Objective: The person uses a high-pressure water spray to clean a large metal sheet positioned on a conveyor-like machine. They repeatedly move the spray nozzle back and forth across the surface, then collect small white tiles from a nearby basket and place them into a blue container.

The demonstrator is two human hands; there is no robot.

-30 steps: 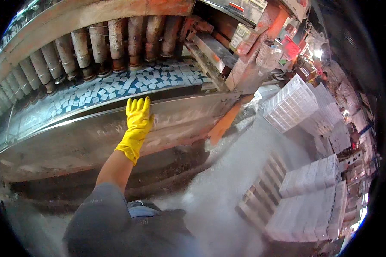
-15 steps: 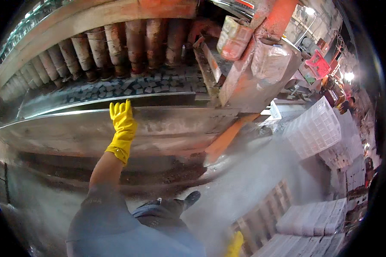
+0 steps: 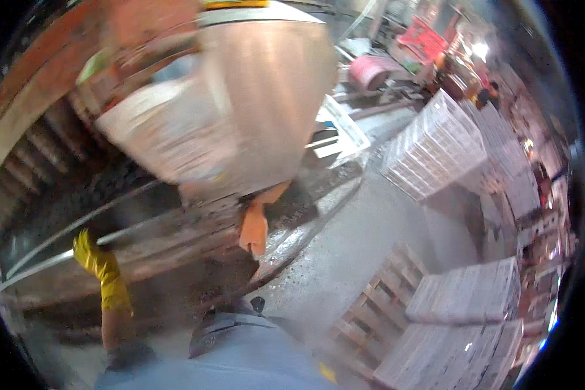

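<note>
My left hand point(image 3: 92, 255), in a yellow rubber glove, lies on the metal rim point(image 3: 53, 262) of a long trough at the left. Its fingers bend over the edge. The dark inside of the trough point(image 3: 127, 211) lies just beyond the fingers, and what is in it is hard to make out now. Of my right hand, only a small yellow patch of glove point(image 3: 327, 372) shows at the lower edge, in front of my blue-grey clothing; its fingers are hidden.
A large blurred metal housing point(image 3: 273, 97) stands ahead. An orange cloth or glove point(image 3: 254, 231) hangs at the trough's end. To the right are a white plastic crate point(image 3: 439, 146), a wooden pallet point(image 3: 377, 296) and stacked grey slabs or boxes point(image 3: 465, 289). A pink chair-like thing point(image 3: 424, 40) lies farther back.
The view has swung to the right, bringing the metal housing close. My left hand stays at the rim but appears farther left and lower. Less of my right glove shows.
</note>
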